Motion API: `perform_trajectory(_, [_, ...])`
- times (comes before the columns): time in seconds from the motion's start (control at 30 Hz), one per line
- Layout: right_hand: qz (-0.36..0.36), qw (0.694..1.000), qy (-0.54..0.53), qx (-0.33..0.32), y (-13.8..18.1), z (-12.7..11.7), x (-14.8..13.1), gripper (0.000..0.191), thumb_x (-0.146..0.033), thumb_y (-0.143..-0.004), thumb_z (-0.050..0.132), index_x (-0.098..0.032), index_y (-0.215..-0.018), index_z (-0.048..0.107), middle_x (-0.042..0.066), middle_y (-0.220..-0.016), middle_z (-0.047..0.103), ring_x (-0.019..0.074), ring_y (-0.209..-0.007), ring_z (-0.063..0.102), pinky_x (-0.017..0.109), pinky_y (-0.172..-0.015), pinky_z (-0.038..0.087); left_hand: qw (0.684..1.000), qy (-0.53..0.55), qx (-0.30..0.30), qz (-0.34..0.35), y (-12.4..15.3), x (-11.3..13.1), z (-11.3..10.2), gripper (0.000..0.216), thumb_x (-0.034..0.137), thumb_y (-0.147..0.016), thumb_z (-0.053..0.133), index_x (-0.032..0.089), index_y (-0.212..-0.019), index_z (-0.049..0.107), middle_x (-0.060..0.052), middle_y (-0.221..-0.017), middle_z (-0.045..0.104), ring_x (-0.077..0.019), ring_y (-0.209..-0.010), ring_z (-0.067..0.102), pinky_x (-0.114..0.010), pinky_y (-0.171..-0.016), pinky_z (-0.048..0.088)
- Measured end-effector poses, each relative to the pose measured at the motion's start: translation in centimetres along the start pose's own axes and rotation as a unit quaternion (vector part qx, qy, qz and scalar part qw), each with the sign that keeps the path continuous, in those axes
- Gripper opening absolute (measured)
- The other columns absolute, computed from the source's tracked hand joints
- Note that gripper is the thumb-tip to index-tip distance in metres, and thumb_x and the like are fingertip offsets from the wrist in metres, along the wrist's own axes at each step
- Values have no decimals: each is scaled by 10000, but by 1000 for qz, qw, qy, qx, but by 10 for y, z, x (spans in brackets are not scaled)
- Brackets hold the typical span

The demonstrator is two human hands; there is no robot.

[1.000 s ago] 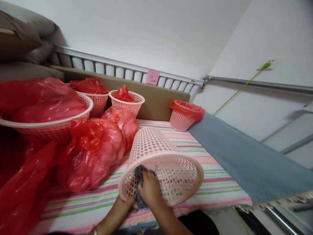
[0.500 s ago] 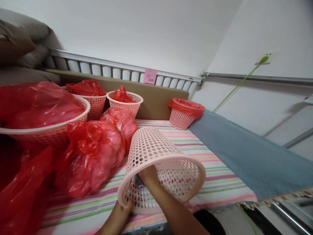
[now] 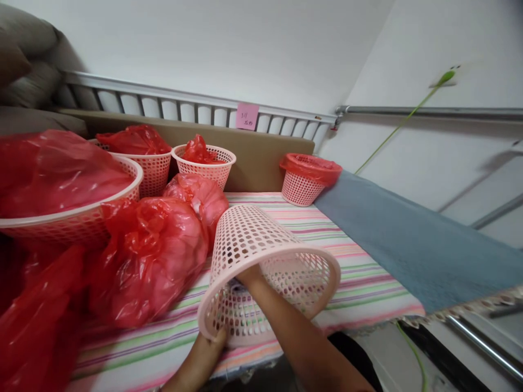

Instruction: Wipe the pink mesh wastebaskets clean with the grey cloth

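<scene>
A pale pink perforated plastic basket (image 3: 255, 234) lies on its side, its wide mouth toward me. My left hand (image 3: 212, 348) grips the lower left of its rim, thumb over the edge and the other fingers hidden below. Inside the basket is my right hand (image 3: 250, 275), closed around a purplish cloth (image 3: 236, 286) against the inner wall. Most of that hand's fingers are hidden, and only a little of the cloth shows.
Red plastic bags (image 3: 159, 261) and several baskets holding red plastic crowd the left. A red-lined basket (image 3: 302, 188) stands at the back right. Beneath lies a striped cloth (image 3: 368, 272), with a blue cloth (image 3: 400, 239) beyond its right edge. A radiator (image 3: 171, 109) runs along the wall.
My right hand has moved slightly deeper into the basket and up. The view has shifted a little; my left hand keeps its grip on the rim.
</scene>
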State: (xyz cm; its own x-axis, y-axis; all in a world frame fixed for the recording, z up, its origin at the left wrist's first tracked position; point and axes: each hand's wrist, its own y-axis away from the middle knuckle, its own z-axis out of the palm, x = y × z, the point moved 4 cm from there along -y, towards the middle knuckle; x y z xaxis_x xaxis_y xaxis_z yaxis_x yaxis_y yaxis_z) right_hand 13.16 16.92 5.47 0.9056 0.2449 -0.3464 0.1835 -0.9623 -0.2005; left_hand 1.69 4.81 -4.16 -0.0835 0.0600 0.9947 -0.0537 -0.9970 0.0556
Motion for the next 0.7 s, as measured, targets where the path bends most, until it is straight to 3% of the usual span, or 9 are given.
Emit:
perform_trajectory(0.1, [4,999,24,-22,46,-2,-6,353,-286,-759,502,-166,-1081,582,116,-1052,616,253,-979,548,355,-841,400,999,36,8,1,-12,-17,0,1003,752,-505,598,159,-1298,437,-177,-1344,490,-371,-1279,386,-482,-1077,300])
perform_trajectory(0.17, [-9,998,44,-44,86,-4,-10,315,-252,-722,510,-170,-1015,589,104,-996,607,243,-915,556,342,-796,408,999,43,-7,8,-12,-12,0,988,717,-495,642,161,-1288,446,-172,-1362,473,-361,-1294,368,-474,-1098,261])
perform_trajectory(0.27, [-39,994,58,-82,137,-9,-12,299,-250,-712,510,-210,-1001,573,71,-1006,577,236,-921,534,335,-793,392,999,9,-37,23,2,19,0,742,547,-691,626,160,-1296,438,-137,-1392,452,-279,-1326,340,-426,-1131,193])
perform_trajectory(0.37, [-44,992,56,-104,162,-18,-9,291,-253,-723,501,-230,-1006,564,55,-1012,567,235,-947,516,335,-802,376,999,-10,-46,2,17,56,-1,640,490,-743,607,145,-1266,477,-119,-1350,510,-260,-1316,362,-410,-1126,211])
perform_trajectory(0.53, [-31,992,63,-105,148,-21,-7,268,-257,-727,496,-220,-981,575,64,-997,582,232,-912,538,329,-792,383,999,-43,-20,-25,16,85,-15,556,543,-742,563,117,-1097,603,-126,-1156,662,-304,-1138,554,-414,-1014,399])
perform_trajectory(0.7, [10,1000,18,-20,82,-11,-11,345,-224,-726,501,-173,-1059,573,93,-1019,609,234,-943,556,331,-827,406,996,-85,8,-8,9,79,-24,549,520,-717,559,108,-1075,613,-141,-1113,673,-337,-1102,564,-448,-995,406])
